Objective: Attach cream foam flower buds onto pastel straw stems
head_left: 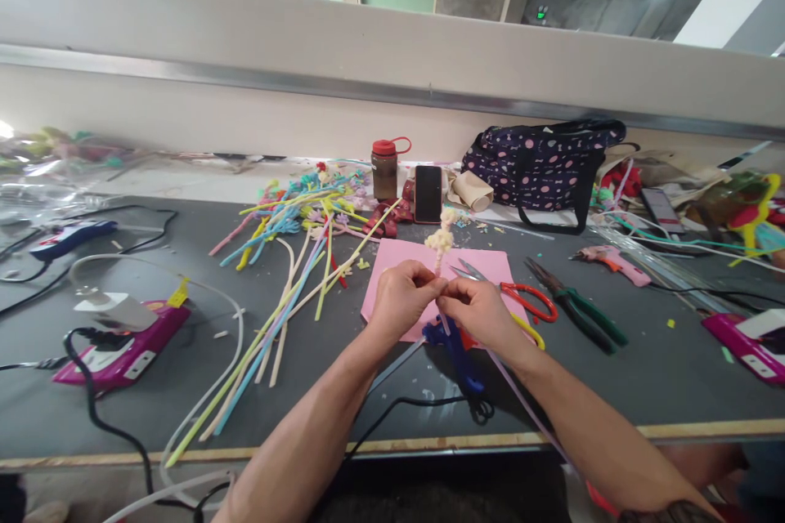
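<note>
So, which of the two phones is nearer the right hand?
The black-screened phone beside the red-lidded bottle, beyond the right hand. The other phone is farther off, to the right of the patterned bag.

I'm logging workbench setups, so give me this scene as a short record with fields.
Hands: left hand and right hand close together, fingertips pinching the stem below a cream fuzzy piece
Below the hands: pink sheet, blue tool
Right side: red-handled scissors, green-handled pliers, pink glue gun
Left side: loose fuzzy stems, magenta power strip
Back: red-capped bottle, dark-screened phone, patterned bag
</note>
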Tool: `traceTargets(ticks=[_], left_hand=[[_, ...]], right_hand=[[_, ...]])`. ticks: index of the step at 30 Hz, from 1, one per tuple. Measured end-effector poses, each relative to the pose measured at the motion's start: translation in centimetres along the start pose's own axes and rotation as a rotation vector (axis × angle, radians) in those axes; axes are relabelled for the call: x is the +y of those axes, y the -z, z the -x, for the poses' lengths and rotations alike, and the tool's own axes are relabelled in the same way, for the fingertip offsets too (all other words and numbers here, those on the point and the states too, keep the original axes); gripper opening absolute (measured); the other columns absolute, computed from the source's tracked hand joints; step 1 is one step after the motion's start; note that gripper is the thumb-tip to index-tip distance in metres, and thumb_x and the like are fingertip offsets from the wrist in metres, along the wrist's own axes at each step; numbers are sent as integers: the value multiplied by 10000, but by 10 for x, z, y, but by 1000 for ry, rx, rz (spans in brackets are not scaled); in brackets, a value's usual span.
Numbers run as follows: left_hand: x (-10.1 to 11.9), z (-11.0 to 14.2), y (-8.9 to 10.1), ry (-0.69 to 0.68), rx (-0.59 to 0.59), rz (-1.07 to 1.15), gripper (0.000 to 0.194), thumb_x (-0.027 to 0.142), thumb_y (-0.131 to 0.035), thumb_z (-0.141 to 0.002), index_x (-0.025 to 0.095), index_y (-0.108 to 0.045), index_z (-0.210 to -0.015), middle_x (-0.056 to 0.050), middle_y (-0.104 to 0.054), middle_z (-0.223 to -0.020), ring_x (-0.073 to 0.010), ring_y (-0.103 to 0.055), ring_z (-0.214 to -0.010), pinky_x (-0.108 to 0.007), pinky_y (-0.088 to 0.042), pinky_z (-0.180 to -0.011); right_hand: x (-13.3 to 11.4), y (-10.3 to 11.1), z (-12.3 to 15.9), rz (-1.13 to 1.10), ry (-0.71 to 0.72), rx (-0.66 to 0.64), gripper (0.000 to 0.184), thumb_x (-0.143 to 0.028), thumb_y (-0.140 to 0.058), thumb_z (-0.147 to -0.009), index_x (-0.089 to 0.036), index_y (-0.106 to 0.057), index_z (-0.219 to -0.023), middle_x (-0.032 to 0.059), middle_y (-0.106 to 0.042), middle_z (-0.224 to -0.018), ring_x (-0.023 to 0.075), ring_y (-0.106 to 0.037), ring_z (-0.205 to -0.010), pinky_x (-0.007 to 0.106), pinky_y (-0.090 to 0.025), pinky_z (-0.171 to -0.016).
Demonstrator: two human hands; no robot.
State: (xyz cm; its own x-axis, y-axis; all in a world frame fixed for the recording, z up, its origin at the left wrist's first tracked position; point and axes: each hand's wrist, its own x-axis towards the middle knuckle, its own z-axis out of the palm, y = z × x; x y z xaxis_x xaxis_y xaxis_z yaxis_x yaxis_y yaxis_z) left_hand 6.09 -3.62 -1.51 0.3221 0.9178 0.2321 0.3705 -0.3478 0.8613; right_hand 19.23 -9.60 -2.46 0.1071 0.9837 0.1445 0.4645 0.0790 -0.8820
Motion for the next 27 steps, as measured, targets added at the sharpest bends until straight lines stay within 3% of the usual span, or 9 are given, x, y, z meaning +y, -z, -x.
traceTargets(ticks=[4, 8, 14, 19, 22, 27], left_hand=[[4, 2, 0, -3, 36, -69, 171, 320, -622, -654, 171, -594, -575, 23, -576, -554, -97, -480, -510, -224, -327, -508], [2, 1, 1, 1, 25, -2, 195, 337, -653, -630, 170, -574, -565, 30, -545, -543, -94, -457, -520, -219, -312, -505], [1, -2, 6, 202, -338, 600, 337, 474, -564, -726, 140, -610, -723, 25, -501, -541, -70, -431, -464, -202, -330, -462], [0, -3, 13, 305, -483, 791, 317, 395, -640, -694, 109, -648, -830, 9, -519, -567, -45, -428, -449, -188, -323, -458], [-3, -3, 14, 290, -497, 806, 270, 346, -675, -669, 113, -653, -804, 4, -540, -590, -46, -437, -466, -185, -315, -459], [-6, -5, 10, 222, -417, 734, 251, 346, -702, -633, 116, -602, -628, 10, -538, -546, -53, -430, -460, -196, -316, -466]], right_hand=[[6, -4, -1, 50, 42, 63, 241, -385, -587, -735, -163, -584, -641, -4, -554, -582, 119, -449, -526, 241, -346, -505], [7, -2, -2, -72, 26, 34, 217, -351, -591, -735, -168, -573, -619, -22, -498, -536, 106, -410, -499, 230, -321, -472], [-5, 8, -2, -329, -41, -82, 213, -351, -617, -724, -151, -596, -655, -50, -439, -475, 71, -362, -422, 217, -271, -426], [-6, 11, -1, -445, -80, -141, 238, -352, -642, -706, -148, -560, -617, -59, -438, -434, 53, -349, -383, 210, -232, -409], [-6, 11, -1, -442, -102, -163, 266, -373, -639, -709, -151, -539, -601, -61, -437, -414, 50, -336, -367, 210, -215, -399], [-7, 11, 0, -341, -41, -183, 281, -407, -609, -738, -148, -573, -636, -59, -426, -436, 55, -348, -391, 209, -242, -407]])
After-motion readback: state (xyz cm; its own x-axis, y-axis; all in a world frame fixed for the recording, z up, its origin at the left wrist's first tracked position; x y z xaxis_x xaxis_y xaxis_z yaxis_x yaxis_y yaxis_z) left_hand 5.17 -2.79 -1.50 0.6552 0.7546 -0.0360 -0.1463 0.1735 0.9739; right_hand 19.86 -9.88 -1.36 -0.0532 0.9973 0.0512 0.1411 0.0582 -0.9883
